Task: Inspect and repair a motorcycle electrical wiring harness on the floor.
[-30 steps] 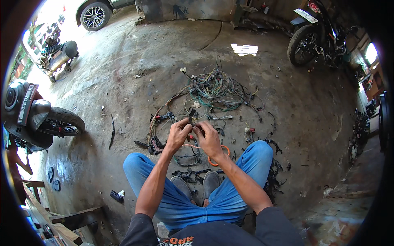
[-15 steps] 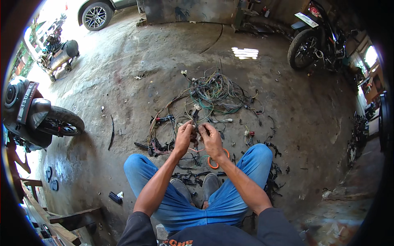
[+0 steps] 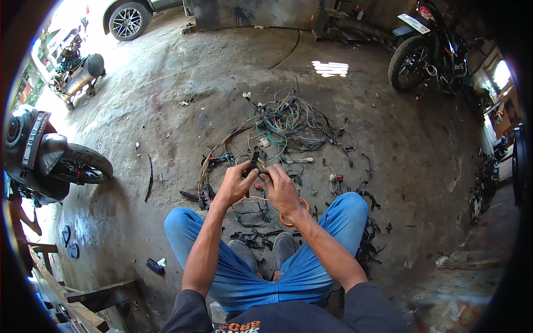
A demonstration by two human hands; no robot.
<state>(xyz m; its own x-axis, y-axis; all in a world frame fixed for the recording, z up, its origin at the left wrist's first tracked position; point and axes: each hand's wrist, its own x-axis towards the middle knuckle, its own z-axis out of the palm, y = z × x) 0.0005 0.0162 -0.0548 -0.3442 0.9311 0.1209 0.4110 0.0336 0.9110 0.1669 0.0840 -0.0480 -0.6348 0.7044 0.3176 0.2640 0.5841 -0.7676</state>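
Note:
Both hands meet over the floor between my knees. My left hand [image 3: 237, 180] is closed, its thumb and fingers pinching a short black piece [image 3: 255, 157] that sticks up beyond the fingertips; its exact kind is too small to make out. Close against it, my right hand [image 3: 282, 188] pinches the wiring by the same piece. Just beyond lies a tangled wiring harness [image 3: 294, 125] of many coloured wires, with a white connector [image 3: 264, 142] near my fingertips. Black connectors [image 3: 202, 195] lie left of my hands. An orange loop [image 3: 305, 206] shows beside my right wrist.
Black scraps [image 3: 258, 240] lie around my shoes, and a black strip [image 3: 149, 177] lies to the left. A motorcycle wheel [image 3: 86, 164] stands at left, another motorcycle [image 3: 413, 61] at far right. An air compressor [image 3: 83, 73] and a car wheel [image 3: 129, 23] are at far left.
My hands have shifted slightly, the left one to the left and lower. The black piece now stands up more plainly between them, and the white connector is apart from my fingers.

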